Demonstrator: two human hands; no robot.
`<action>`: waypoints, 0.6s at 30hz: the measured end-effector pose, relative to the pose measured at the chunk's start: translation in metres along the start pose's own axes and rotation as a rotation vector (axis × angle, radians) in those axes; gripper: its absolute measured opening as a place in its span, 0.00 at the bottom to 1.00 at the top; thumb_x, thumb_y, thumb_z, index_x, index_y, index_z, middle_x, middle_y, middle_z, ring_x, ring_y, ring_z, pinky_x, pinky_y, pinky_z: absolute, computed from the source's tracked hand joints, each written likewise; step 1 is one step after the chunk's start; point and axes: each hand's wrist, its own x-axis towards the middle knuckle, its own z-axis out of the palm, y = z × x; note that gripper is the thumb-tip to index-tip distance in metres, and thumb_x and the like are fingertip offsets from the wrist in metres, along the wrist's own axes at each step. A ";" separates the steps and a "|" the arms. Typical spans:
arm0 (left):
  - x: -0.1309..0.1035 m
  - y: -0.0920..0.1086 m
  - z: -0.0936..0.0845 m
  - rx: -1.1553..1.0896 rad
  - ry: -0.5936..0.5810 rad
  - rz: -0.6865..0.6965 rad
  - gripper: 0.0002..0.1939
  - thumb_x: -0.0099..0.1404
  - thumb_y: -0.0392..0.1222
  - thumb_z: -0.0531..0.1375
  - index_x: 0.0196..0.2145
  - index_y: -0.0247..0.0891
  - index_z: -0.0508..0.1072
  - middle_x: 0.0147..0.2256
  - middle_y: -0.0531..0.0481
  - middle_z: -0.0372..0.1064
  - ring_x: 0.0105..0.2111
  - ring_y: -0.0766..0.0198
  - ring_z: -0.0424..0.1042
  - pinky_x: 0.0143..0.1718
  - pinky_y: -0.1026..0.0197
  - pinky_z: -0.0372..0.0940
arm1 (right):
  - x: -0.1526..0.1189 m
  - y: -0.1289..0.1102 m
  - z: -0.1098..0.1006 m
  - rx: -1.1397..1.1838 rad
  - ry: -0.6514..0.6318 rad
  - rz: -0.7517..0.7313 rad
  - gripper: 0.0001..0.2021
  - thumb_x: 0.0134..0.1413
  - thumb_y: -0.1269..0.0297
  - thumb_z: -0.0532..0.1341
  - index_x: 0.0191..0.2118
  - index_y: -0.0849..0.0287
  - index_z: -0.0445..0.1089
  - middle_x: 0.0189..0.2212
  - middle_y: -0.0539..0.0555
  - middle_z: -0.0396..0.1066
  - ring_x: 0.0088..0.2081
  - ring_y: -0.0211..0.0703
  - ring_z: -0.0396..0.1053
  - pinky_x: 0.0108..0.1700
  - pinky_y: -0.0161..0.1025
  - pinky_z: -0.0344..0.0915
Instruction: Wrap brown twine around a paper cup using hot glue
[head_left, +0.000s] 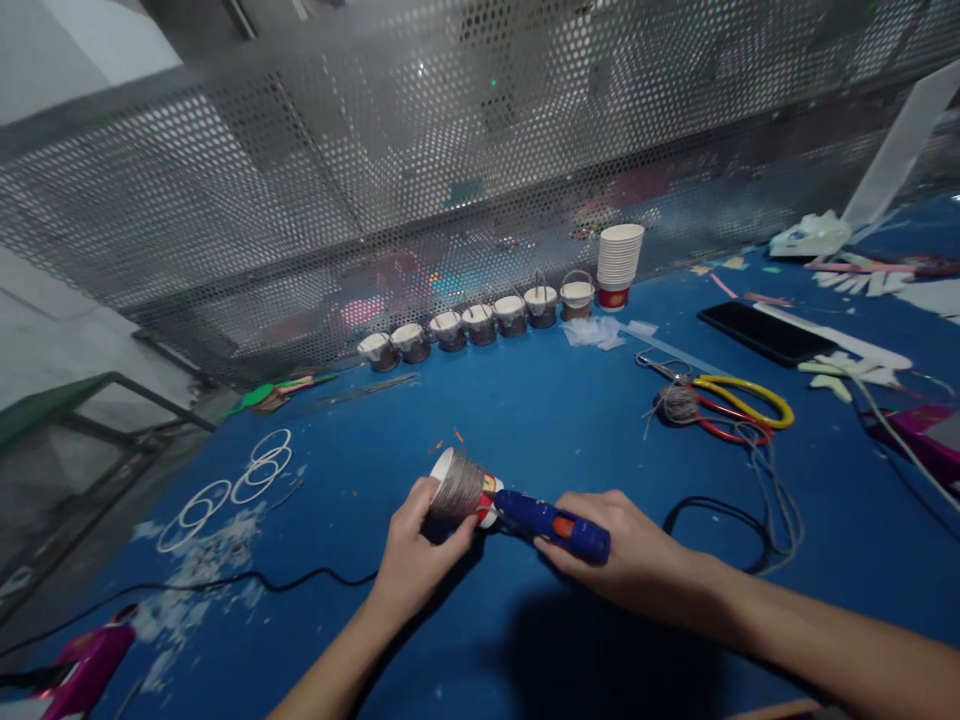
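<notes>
A paper cup (459, 487) lies on its side, its white mouth turned to the upper left and grey-brown cord wound round most of it; a red and yellow strip shows near its base. Fingers and thumb of my left hand (412, 550) hold it from the near side. My right hand (611, 540) is wrapped round a blue glue gun (551, 522), whose tip meets the cup at the red strip by its base. Whether glue is coming out is too small to tell.
Several cord-wrapped cups (481, 325) line the back of the blue table (375, 440), beside stacked paper cups (619, 262). Scissors, a cord ball (677, 404), yellow and red rings and a phone (765, 332) lie right. White rings (261, 473) and a black cable (262, 578) lie left.
</notes>
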 end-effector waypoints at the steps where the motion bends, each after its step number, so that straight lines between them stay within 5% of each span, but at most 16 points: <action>1: 0.000 -0.001 0.000 -0.002 -0.003 0.011 0.06 0.56 0.41 0.61 0.31 0.37 0.72 0.28 0.52 0.69 0.28 0.64 0.70 0.31 0.64 0.65 | 0.000 0.000 0.000 0.005 -0.004 -0.007 0.11 0.54 0.62 0.58 0.23 0.59 0.63 0.17 0.46 0.62 0.18 0.30 0.52 0.22 0.30 0.49; 18: 0.002 -0.010 -0.006 -0.111 -0.077 0.082 0.07 0.56 0.40 0.61 0.34 0.36 0.73 0.34 0.48 0.71 0.34 0.61 0.71 0.38 0.60 0.68 | -0.001 -0.004 -0.010 0.070 -0.026 0.037 0.12 0.54 0.61 0.58 0.22 0.59 0.61 0.17 0.45 0.59 0.18 0.30 0.51 0.21 0.31 0.48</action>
